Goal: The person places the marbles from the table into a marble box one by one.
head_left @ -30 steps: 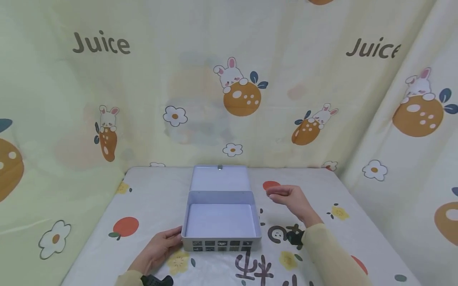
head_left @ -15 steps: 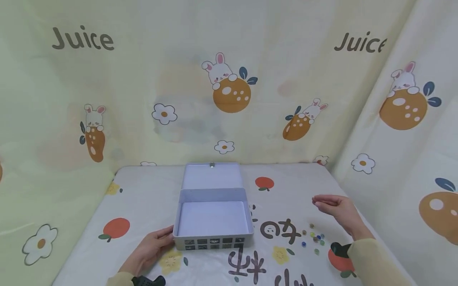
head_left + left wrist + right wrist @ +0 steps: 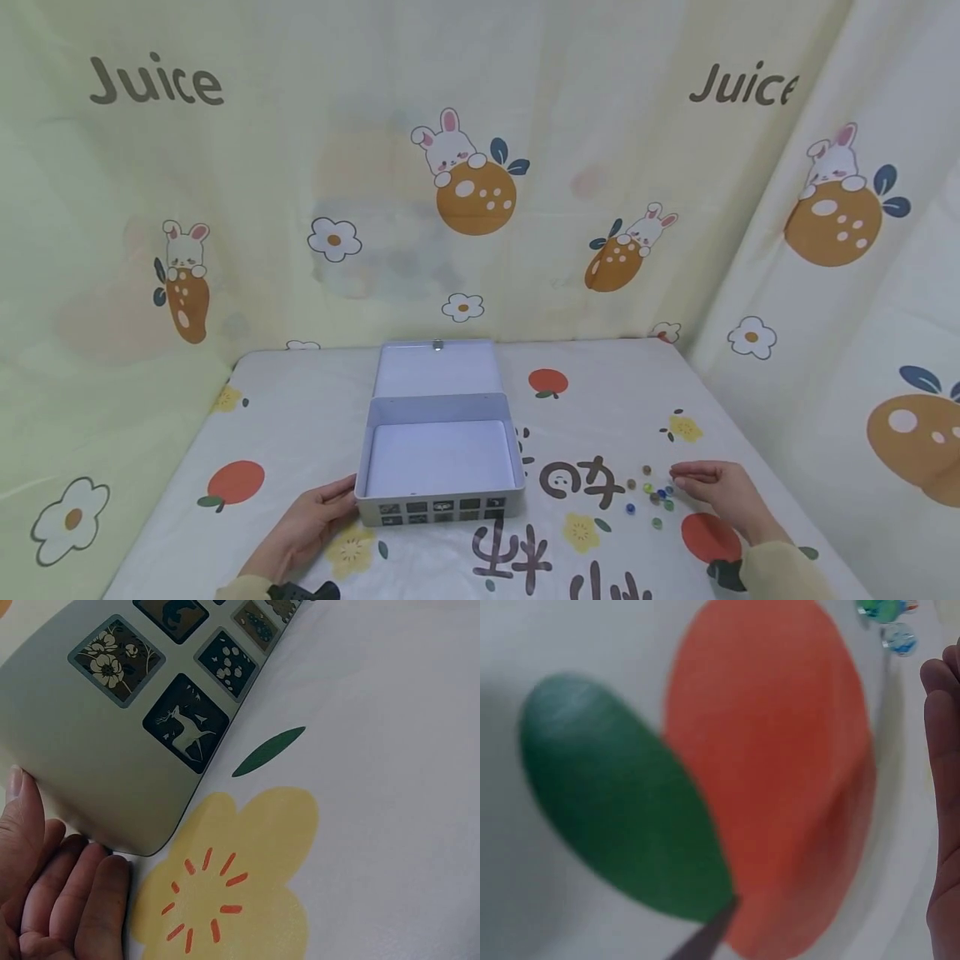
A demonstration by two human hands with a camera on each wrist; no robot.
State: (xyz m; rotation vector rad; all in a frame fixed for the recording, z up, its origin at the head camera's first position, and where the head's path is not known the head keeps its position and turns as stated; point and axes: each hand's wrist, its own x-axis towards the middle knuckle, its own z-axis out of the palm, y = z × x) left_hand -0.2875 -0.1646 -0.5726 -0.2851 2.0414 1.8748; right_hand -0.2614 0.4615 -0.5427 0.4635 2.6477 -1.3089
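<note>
The box (image 3: 442, 510)'s lid (image 3: 437, 372) is already back, yet I see no marbles (image 3: 656, 498) inside; they lie on the surface (image 3: 307, 417) at its three o'clock, beside the right hand (image 3: 718, 489), whose fingers' grasp I cannot tell, the left hand (image 3: 311, 521)'s relaxed fingers touching its eight-o'clock corner.

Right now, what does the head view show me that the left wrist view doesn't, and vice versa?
Only head: the marbles, the right hand beside them, and the open lid and inside of the box.

Only left wrist: legible detail in the front pictures, such as a pale deer, too small to read from the head.

Both: the box's front, the left hand at its corner, and the yellow flower print nearby.
</note>
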